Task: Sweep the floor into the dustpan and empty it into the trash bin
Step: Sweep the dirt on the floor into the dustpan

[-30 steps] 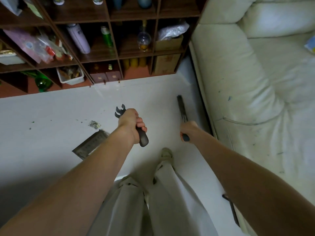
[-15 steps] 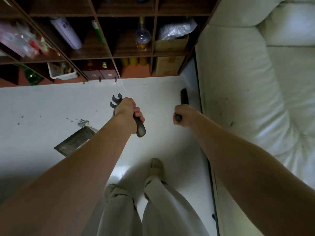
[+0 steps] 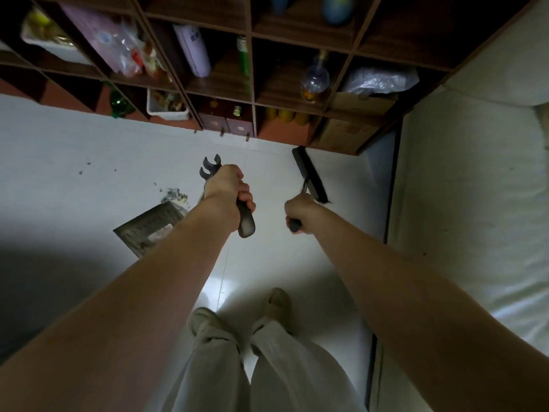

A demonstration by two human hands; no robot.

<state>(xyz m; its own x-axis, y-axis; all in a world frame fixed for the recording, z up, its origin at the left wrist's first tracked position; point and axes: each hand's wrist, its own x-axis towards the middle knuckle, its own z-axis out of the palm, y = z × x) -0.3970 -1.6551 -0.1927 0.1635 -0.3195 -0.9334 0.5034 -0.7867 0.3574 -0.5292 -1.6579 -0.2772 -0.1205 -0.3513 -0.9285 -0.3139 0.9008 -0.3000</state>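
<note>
My left hand (image 3: 227, 185) grips the dark handle of a long-handled dustpan, whose clip end (image 3: 209, 167) sticks out above my fist. The dustpan's grey pan (image 3: 148, 226) rests on the white floor to the left, below my forearm. A small pile of debris (image 3: 173, 195) lies at the pan's far edge, with a few specks (image 3: 84, 168) farther left. My right hand (image 3: 300, 209) is shut on the broom handle. The dark broom head (image 3: 309, 173) sits on the floor in front of it, near the shelf's base.
A dark wooden shelf unit (image 3: 252, 84) filled with bottles, bags and boxes runs along the far side. A white sofa (image 3: 475, 188) lines the right side. My feet (image 3: 237, 313) stand on the white floor (image 3: 59, 144) below my hands. No trash bin is in view.
The broom head has swung out from my right hand toward the shelf base. The view has shifted, and the dustpan and debris now sit closer to centre. Both grips are unchanged.
</note>
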